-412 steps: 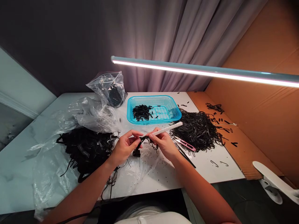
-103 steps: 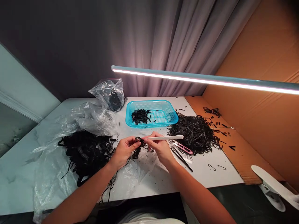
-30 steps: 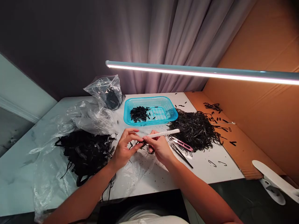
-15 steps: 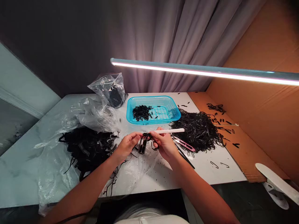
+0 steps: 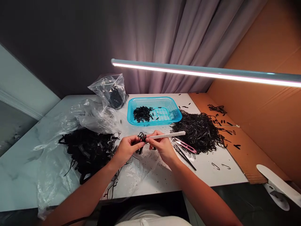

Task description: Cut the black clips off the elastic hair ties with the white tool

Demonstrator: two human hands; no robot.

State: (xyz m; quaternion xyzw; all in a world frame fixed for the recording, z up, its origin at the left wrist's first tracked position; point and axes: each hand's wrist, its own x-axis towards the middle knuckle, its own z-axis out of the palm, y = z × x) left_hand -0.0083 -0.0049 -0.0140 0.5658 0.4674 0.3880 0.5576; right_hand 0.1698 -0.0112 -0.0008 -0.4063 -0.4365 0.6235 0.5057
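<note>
Near the middle of the table, my left hand (image 5: 127,149) pinches a black looped piece (image 5: 141,137) between thumb and fingers. My right hand (image 5: 162,147) meets it fingertip to fingertip and grips a slim white stick-like tool (image 5: 174,134), which points to the right. The tool's working end is hidden at the fingers. Parts of the black piece hang below the fingertips. Just beyond the hands is a blue basket (image 5: 154,124) with small black pieces (image 5: 142,113) heaped at its left. A pink-handled tool (image 5: 187,146) and dark tweezers (image 5: 187,160) lie right of my right hand.
A heap of black looped parts (image 5: 197,131) lies to the right, and a tangled black pile (image 5: 89,150) on clear plastic (image 5: 54,169) to the left. A clear bag (image 5: 115,94) stands behind. A lit tube lamp (image 5: 199,72) crosses above; cardboard (image 5: 258,119) walls the right side.
My left hand has turned so its thumb now presses on the black piece. The piece has been turned and lifted slightly, and the white tool's near end has dropped a little.
</note>
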